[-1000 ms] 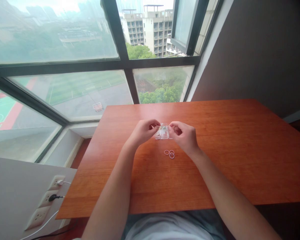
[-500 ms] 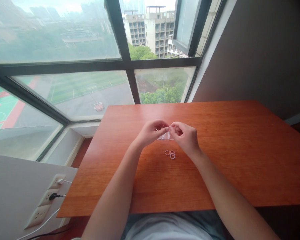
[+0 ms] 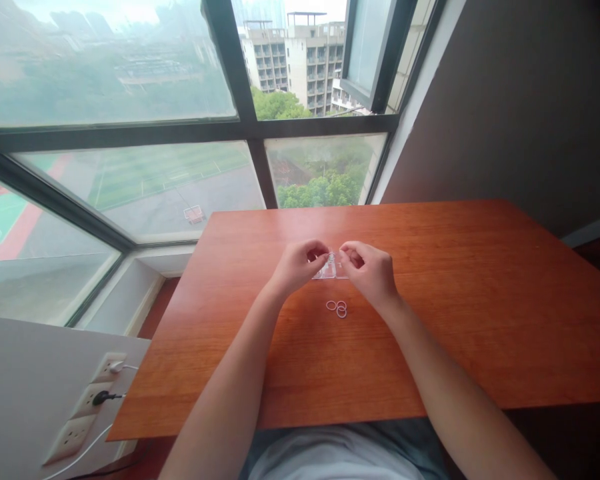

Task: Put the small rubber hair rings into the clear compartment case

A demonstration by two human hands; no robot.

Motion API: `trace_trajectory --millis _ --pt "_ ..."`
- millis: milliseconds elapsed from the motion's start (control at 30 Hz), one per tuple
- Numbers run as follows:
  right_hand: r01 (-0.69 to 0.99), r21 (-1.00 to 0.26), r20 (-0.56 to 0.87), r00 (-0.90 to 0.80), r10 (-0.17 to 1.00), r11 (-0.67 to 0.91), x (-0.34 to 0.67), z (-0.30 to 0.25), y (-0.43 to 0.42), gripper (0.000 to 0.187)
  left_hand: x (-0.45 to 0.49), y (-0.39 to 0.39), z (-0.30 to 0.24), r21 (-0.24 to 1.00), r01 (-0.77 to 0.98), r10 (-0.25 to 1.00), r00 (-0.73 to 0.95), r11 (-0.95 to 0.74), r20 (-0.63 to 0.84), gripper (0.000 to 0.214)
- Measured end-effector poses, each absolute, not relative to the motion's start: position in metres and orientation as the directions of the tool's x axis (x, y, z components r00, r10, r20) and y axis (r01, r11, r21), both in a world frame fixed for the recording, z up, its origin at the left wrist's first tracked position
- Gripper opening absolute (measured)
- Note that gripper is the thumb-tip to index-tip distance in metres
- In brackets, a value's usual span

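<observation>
My left hand [image 3: 300, 265] is closed in a pinch, thumb against forefinger. My right hand [image 3: 373, 270] faces it across a small gap, its fingertips also pinched together. Whatever either pinch holds is too small to make out. Just behind and below the fingertips lies a clear plastic box [image 3: 328, 270] with compartments, partly hidden by both hands; some small pale items show inside it. Nearer to me, three thin pale pink rings [image 3: 341, 312] lie close together on the brown wooden table [image 3: 340, 373].
The table's far edge stands by a large window with dark frames [image 3: 325, 127]. A grey wall [image 3: 510, 113] rises at the right. At the lower left, wall sockets [image 3: 94, 400] carry plugs and cables beside the table's left edge.
My hands have drawn slightly apart, so a gap now shows between the fingertips and more of the clear box is visible. The rings have not moved on the table.
</observation>
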State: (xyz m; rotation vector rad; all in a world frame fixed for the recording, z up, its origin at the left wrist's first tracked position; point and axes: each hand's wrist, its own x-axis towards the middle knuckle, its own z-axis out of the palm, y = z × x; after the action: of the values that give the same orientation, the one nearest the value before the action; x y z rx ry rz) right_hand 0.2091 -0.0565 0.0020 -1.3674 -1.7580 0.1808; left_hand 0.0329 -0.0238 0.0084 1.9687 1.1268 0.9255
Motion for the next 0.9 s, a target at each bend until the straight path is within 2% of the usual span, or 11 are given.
trace_trajectory --millis 200,367,433,533,600,733,800,900 --pt "0.727 -0.572 0.513 -0.045 0.857 0.381 0.212 0.001 -0.054 0.015 0.031 -0.022 0.002 0.737 0.531 0.893 0.387 -0.419 0.230 0.013" --pt "0.744 -0.546 0.433 -0.143 0.890 0.385 0.214 -0.001 -0.051 0.013 0.025 -0.020 0.005 0.730 0.549 0.902 0.367 -0.407 0.228 0.014" --pt "0.753 -0.532 0.365 -0.209 0.907 0.387 0.215 -0.002 -0.051 0.012 0.023 -0.020 0.005 0.728 0.551 0.903 0.360 -0.408 0.234 0.014" --pt "0.742 -0.519 0.188 -0.385 0.904 0.424 0.218 0.001 -0.054 0.014 0.023 -0.020 0.006 0.725 0.553 0.900 0.372 -0.411 0.227 0.014" --pt "0.723 -0.524 0.044 -0.505 0.862 0.451 0.220 0.004 -0.057 0.014 0.024 -0.021 0.006 0.722 0.556 0.899 0.377 -0.412 0.223 0.013" --pt "0.707 -0.574 -0.169 -0.596 0.785 0.413 0.219 0.008 -0.062 0.012 0.025 -0.022 0.007 0.718 0.559 0.899 0.371 -0.415 0.231 0.014" --pt "0.711 -0.570 -0.204 -0.609 0.767 0.412 0.216 0.009 -0.063 0.012 0.025 -0.022 0.008 0.722 0.555 0.900 0.370 -0.413 0.231 0.014" --pt "0.755 -0.488 -0.195 -0.584 0.788 0.438 0.213 0.009 -0.063 0.012 0.025 -0.022 0.009 0.722 0.556 0.901 0.370 -0.411 0.228 0.014"
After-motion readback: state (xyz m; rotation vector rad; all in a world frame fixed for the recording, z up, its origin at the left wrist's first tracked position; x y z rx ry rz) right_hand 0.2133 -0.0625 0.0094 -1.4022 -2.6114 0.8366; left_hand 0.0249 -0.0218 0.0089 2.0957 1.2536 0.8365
